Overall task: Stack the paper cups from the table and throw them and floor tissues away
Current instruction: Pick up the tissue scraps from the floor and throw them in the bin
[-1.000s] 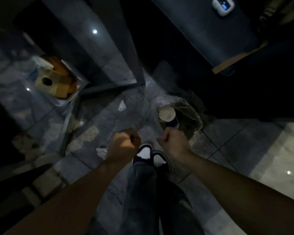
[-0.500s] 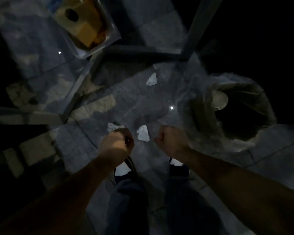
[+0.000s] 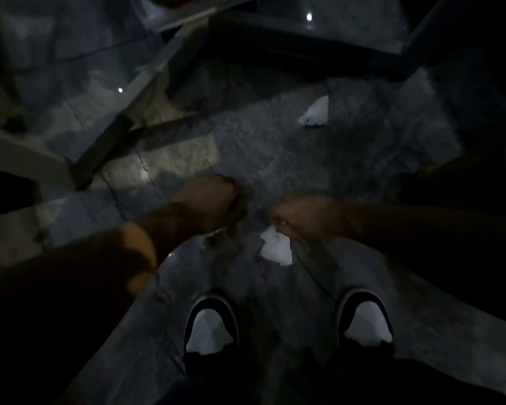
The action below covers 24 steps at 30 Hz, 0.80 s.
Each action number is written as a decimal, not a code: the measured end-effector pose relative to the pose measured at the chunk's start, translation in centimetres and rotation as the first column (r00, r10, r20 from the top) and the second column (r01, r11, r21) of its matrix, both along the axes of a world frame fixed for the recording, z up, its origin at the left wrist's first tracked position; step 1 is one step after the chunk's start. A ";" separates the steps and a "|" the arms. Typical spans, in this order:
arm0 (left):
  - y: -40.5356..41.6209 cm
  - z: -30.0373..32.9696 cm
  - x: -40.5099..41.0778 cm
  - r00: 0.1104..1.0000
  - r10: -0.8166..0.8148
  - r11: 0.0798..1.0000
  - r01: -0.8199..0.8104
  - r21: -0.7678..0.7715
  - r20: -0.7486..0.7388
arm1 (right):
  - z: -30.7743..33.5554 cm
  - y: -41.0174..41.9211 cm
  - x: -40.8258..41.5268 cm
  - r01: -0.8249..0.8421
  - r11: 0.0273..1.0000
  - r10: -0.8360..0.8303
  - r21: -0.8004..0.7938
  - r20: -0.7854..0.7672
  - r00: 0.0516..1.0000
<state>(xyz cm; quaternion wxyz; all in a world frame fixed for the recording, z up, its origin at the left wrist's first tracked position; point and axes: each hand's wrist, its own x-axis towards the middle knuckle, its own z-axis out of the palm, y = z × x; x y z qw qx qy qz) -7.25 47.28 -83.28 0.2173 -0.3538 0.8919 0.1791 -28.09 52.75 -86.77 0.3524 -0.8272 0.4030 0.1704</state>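
A crumpled white tissue (image 3: 276,249) lies on the dark grey marbled floor tiles (image 3: 275,153), just ahead of the person's shoes and roughly midway between them. Its shape is a rough wedge: the narrow tip points up and away from the shoes, toward the right hand, and the wider ragged end faces the shoes, so its long axis runs nearly straight away from the person with a slight lean.

The right hand (image 3: 300,217) sits directly over that narrow tip, its fingers (image 3: 281,222) curled downward and touching or nearly touching the paper; motion blur and low light hide whether they have actually pinched it, so the grip cannot be told. The left hand (image 3: 214,203) hangs beside the tissue on its left, a little apart from it, curled into a loose fist; whether it encloses anything cannot be told.

A second white crumpled tissue (image 3: 314,112) lies well beyond the first, farther from the person and slightly to the right, with its pointed corner directed up and right.

Behind the first tissue, toward the viewer, stand two black shoes with white toe caps, the left shoe (image 3: 209,325) and the right shoe (image 3: 364,320), toes pointing toward the tissue. Far beyond and left of it, dark metal furniture legs (image 3: 105,147) cross the floor diagonally.
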 end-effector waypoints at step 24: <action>-3.9 -0.4 -0.3 0.919 -0.203 0.970 0.141 0.198 0.338 | 0.8 -3.1 -1.2 -0.530 0.844 0.529 -0.080 -0.034 0.848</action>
